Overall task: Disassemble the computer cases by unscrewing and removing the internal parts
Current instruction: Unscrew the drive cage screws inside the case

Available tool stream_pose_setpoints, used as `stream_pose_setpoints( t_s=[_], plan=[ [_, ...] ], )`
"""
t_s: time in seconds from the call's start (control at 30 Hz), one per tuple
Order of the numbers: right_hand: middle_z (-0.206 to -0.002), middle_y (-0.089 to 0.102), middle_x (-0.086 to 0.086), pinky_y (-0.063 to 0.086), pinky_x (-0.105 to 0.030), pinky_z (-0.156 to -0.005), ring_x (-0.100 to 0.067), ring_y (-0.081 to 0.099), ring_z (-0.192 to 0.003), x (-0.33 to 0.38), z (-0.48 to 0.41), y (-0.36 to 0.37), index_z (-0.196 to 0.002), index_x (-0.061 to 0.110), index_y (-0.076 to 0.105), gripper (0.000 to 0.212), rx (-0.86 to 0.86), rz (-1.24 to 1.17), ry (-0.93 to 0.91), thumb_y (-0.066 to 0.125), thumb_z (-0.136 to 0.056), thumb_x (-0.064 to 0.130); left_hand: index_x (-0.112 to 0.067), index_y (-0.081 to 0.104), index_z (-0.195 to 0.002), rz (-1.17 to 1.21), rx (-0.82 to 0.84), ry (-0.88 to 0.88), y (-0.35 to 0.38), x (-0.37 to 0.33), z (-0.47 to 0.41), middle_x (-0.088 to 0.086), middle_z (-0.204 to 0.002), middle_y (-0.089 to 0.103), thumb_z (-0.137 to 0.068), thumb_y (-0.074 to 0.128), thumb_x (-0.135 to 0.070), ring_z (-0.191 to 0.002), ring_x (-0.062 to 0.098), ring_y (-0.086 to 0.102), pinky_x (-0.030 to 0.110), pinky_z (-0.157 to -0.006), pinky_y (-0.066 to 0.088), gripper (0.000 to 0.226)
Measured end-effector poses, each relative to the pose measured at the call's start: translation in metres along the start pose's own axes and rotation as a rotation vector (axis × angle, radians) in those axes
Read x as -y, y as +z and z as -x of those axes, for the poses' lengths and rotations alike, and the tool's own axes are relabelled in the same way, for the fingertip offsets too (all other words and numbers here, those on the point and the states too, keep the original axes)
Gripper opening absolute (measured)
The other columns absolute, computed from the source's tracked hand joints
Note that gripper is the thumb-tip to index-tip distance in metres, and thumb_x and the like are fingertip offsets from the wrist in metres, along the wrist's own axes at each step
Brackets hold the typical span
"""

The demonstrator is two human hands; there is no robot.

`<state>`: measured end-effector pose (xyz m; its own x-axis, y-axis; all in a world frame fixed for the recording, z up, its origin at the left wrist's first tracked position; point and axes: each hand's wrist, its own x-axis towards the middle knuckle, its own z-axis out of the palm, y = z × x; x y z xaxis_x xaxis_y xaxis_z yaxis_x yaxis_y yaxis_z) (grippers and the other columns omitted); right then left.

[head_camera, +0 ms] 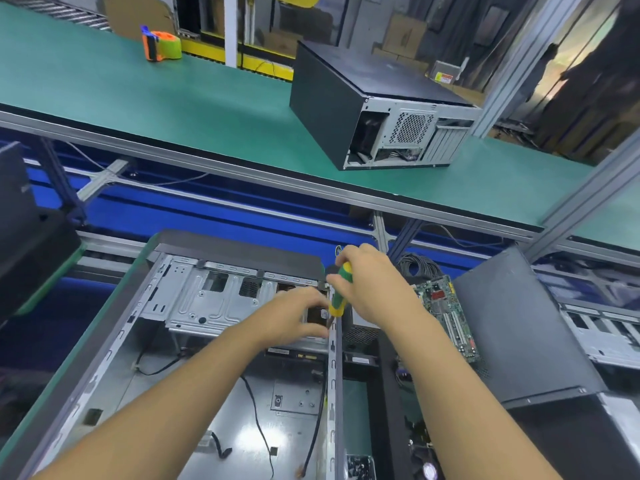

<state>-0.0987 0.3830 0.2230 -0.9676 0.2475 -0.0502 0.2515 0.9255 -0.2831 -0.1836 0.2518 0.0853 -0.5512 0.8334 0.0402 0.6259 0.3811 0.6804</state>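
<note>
Green-yellow screwdriver (341, 291) in right hand (377, 289) grip, upright at open case (104, 358) edge; left hand (298, 317) curled beside tip, hold unclear.

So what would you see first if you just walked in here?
Probably the right hand gripping a green-and-yellow screwdriver in the middle, its tip down at the open computer case, with the left hand close beside it. Then the bright orange-and-green tape dispenser far left on the green bench, and the black case further right.
</note>
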Motion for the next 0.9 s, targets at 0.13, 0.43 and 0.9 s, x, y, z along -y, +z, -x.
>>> stream_pose_setpoints(
  t_s=[0.13, 0.43, 0.9],
  plan=[
    [-0.12, 0.051, 0.002, 0.046, -0.041, -0.094, -0.021, 0.042, -0.116, -0.005, 0.003, -0.01, -0.116, 0.03, 0.052, 0.03, 0.27, -0.106, -0.036, 0.053, -0.092, 0.011, -0.037, 0.05, -0.141, -0.338, 0.021, -0.06, 0.007, 0.039, 0.011, -0.013, -0.16, 0.029, -0.093, 0.055, -0.059, -0.147, 0.01, 0.023, 0.04, -0.119, 0.014, 0.053],
    [-0.1, 0.053, -0.008, 0.047, -0.043, -0.071, -0.034, 0.056, -0.084, -0.002, 0.001, 0.001, -0.108, 0.011, 0.044, 0.036, 0.047, 0.2, 0.084, 0.032, -0.108, 0.044, -0.038, 0.042, -0.145, -0.341, -0.108, 0.005, 0.019, 0.052, 0.021, -0.019, -0.16, 0.025, -0.089, 0.04, -0.07, -0.148, 0.007, 0.02, 0.035, -0.122, 0.009, 0.065],
    [-0.103, 0.055, -0.005, 0.048, -0.042, -0.076, -0.029, 0.056, -0.085, -0.002, -0.002, 0.0, -0.106, 0.014, 0.05, 0.025, 0.06, 0.121, 0.023, 0.039, -0.107, 0.036, -0.017, 0.065, -0.062, 0.394, 0.053, -0.404, 0.034, 0.005, 0.073, -0.001, -0.057, 0.066, -0.094, 0.051, -0.055, -0.048, 0.01, 0.058, 0.02, -0.046, 0.043, 0.052]
  ],
)
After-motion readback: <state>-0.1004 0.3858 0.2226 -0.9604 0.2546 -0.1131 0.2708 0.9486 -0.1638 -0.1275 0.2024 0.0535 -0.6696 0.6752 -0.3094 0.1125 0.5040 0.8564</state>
